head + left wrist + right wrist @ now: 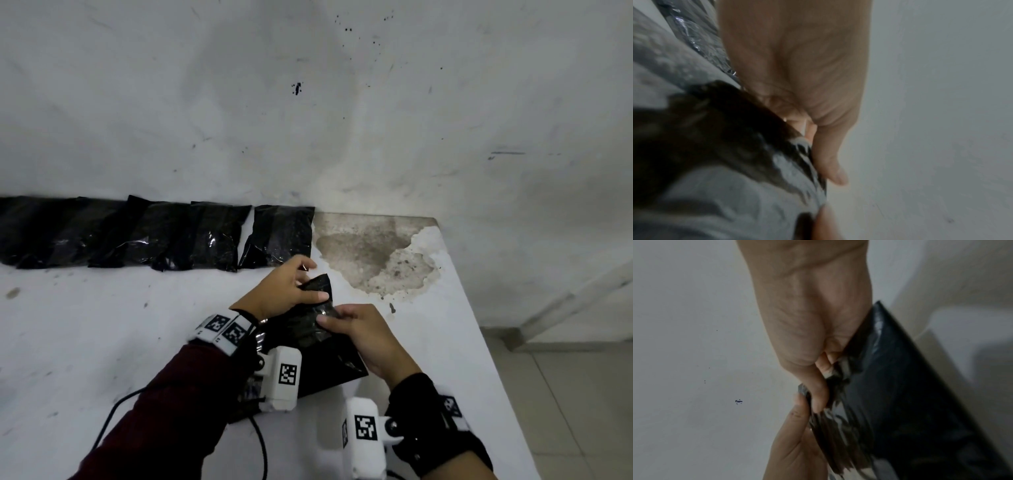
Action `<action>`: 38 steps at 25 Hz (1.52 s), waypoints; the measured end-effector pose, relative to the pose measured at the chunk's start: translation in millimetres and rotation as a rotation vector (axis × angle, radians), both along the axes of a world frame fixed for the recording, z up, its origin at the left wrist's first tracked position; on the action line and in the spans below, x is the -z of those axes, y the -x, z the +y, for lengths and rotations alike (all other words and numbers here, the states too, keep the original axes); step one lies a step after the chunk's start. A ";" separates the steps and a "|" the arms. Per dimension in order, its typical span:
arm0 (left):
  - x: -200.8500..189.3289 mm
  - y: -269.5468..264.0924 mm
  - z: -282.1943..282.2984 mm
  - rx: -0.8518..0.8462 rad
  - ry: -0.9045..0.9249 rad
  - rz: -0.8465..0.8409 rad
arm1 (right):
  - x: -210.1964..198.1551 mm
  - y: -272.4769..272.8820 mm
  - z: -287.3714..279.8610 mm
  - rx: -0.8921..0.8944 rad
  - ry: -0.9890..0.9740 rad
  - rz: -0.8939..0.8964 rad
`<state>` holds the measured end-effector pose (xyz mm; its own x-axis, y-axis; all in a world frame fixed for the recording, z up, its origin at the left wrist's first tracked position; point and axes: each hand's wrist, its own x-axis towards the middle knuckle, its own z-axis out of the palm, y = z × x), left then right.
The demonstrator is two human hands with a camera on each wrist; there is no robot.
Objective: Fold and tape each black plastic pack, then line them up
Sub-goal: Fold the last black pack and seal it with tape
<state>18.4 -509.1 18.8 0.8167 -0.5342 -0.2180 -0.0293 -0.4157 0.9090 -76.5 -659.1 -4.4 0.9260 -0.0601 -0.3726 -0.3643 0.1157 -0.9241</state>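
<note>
Black pack [317, 318] pinched by both hands just in front of the row's open right end.

Left hand [279, 293] pinches its far end, right hand [363, 334] its near end; the row of finished packs [154, 236] lies along the wall beyond, left hand nearer.

Light: dim, flat and cool grey, with no hard shadows.
Glare: small glints on the row of packs [144, 236].
Focus: head view fairly sharp, edges bowed; both wrist views soft and smeared.

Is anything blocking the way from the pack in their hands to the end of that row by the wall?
Nothing visible: the table between the held pack and the row's last pack is bare.
</note>
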 end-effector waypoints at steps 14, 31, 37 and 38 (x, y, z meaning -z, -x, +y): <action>62.6 107.3 83.4 -0.650 -0.342 -0.365 | -5.3 -34.7 86.1 -0.544 1.104 -0.192; 28.1 119.0 73.4 -0.659 0.465 0.453 | -8.8 -49.1 100.2 -0.336 0.807 -0.221; 38.8 104.9 80.4 -0.789 0.290 0.343 | -10.0 -42.1 96.8 -0.276 0.864 -0.271; 44.4 103.1 81.9 -0.801 0.137 0.245 | -8.2 -38.2 92.8 -0.239 0.911 -0.267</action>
